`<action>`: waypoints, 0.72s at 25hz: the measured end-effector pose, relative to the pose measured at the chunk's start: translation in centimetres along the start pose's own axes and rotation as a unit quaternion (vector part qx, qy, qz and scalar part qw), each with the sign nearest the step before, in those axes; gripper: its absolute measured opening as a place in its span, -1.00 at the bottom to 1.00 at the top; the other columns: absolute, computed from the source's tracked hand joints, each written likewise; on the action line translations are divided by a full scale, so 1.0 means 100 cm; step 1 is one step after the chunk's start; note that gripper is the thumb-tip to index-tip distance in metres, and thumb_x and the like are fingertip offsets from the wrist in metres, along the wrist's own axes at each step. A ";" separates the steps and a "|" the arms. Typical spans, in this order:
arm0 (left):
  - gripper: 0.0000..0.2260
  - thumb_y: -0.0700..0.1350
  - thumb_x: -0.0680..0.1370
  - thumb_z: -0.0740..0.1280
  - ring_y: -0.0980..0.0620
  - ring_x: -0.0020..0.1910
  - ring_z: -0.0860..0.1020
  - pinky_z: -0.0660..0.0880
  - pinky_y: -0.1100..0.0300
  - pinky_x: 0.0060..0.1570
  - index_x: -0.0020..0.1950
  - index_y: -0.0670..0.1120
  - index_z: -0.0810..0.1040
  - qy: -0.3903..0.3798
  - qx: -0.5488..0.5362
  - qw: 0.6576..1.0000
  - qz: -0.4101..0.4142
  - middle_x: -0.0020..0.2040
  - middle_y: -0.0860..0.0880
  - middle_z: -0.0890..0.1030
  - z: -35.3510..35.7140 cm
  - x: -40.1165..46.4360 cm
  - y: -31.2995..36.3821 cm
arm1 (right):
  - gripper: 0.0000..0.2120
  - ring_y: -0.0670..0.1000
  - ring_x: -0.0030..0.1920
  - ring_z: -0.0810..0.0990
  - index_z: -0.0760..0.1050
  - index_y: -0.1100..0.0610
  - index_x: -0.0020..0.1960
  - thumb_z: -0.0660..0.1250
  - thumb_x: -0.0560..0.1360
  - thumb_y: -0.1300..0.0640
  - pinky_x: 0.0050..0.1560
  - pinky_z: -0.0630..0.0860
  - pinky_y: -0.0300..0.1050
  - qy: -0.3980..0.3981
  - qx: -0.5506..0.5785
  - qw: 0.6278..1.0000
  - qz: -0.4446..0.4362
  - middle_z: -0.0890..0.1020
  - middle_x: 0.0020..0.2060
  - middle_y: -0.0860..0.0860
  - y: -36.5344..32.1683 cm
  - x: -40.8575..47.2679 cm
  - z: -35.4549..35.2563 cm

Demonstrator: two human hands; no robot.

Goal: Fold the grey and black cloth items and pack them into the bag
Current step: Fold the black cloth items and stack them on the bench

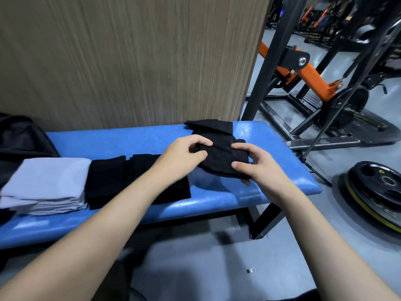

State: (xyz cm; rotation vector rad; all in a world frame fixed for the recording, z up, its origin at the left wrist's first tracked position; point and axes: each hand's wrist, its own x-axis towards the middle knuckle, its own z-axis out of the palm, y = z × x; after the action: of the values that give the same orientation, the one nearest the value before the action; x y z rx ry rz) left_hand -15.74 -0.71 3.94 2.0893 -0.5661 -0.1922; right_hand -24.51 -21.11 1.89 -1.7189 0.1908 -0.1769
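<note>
Together the left hand (184,155) and right hand (258,166) hold a small black cloth (221,158) just above the blue bench (134,137), fingers of each curled round its edges. Beside the left forearm lie folded black cloths (108,177), then a folded grey stack (45,183). The dark bag (19,135) sits beyond the stack at the bench's left end.

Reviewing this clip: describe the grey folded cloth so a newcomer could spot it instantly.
Start at the blue padded bench in front of the wood-grain wall. Follow it to its left end, where the grey folded cloth lies stacked beside folded black cloths. It is the only pale item; every other cloth there is black.
</note>
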 end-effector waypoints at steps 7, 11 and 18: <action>-0.78 0.00 0.52 0.34 0.14 -0.06 0.51 0.41 0.16 0.00 0.11 0.27 0.59 0.047 0.102 0.993 -0.028 0.00 0.19 0.56 -0.071 -0.040 -0.041 | -0.66 -0.03 -0.35 0.41 0.56 0.01 0.20 0.41 0.49 0.31 -0.34 0.36 -0.12 -0.054 -0.005 0.998 -0.020 0.55 -0.24 -0.03 -0.014 0.006 0.082; -0.79 0.01 0.52 0.37 0.13 -0.16 0.43 0.35 0.18 -0.07 0.11 0.26 0.59 0.052 0.167 0.984 -0.029 -0.06 0.16 0.54 -0.097 -0.047 -0.068 | -0.66 -0.17 -0.29 0.53 0.56 0.07 0.21 0.41 0.49 0.34 -0.32 0.44 -0.34 -0.070 -0.021 0.997 -0.037 0.65 -0.08 -0.02 -0.016 0.014 0.118; -0.75 0.03 0.53 0.42 0.19 -0.12 0.50 0.35 0.31 -0.13 0.19 0.22 0.59 -0.011 0.169 0.985 -0.021 -0.06 0.12 0.56 -0.115 -0.057 -0.090 | -0.70 -0.19 -0.35 0.42 0.59 -0.09 0.11 0.50 0.44 0.17 -0.22 0.38 -0.39 -0.090 -0.212 0.972 -0.054 0.55 -0.16 -0.13 0.006 0.030 0.126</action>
State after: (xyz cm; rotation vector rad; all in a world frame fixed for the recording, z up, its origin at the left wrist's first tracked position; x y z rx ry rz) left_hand -13.87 14.77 2.44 2.4328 -0.6009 -0.1514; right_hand -18.81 -9.77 -0.58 -2.1619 -0.0025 -0.0607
